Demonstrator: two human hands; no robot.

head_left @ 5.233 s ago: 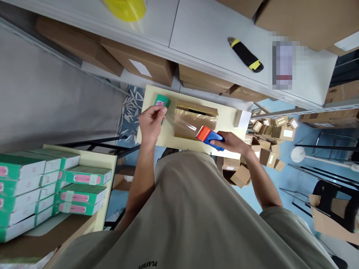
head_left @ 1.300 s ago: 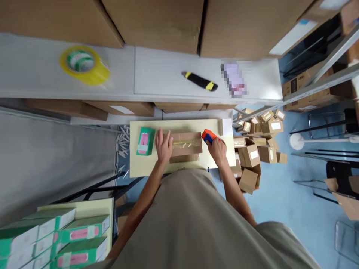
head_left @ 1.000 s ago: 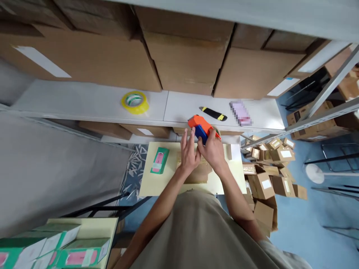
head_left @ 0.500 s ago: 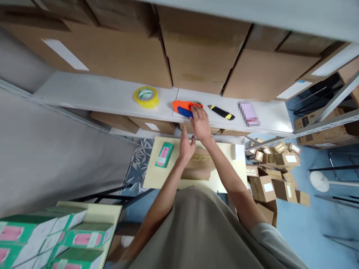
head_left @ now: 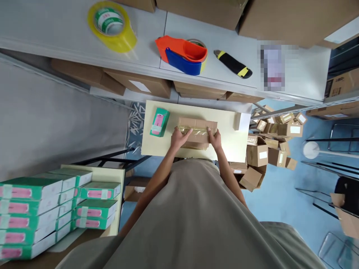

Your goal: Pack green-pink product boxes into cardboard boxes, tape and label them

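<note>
A small brown cardboard box (head_left: pixel 198 123) with shiny clear tape along it is held over the cream table (head_left: pixel 232 147). My left hand (head_left: pixel 179 137) grips its left end, thumb on the taped face. At the right end my right hand (head_left: pixel 214 139) grips it the same way. Beneath its near side shows another taped piece of cardboard (head_left: pixel 196 146). A green box with a pink picture (head_left: pixel 159 122) lies on the table to the left. On the shelf beyond rests an orange and blue tape dispenser (head_left: pixel 183 55), apart from both hands.
The shelf (head_left: pixel 146 56) also bears a yellow tape roll (head_left: pixel 112 26), a black and yellow utility knife (head_left: pixel 234 64) and a blurred-out flat item (head_left: pixel 273 67). Green boxes (head_left: pixel 30 209) are stacked at lower left. Cardboard boxes (head_left: pixel 257 154) lie piled on the floor at right.
My right hand has left the tape dispenser, which stays on the shelf. Both hands have come down to the cardboard box and grip its ends. The view has tilted downward.
</note>
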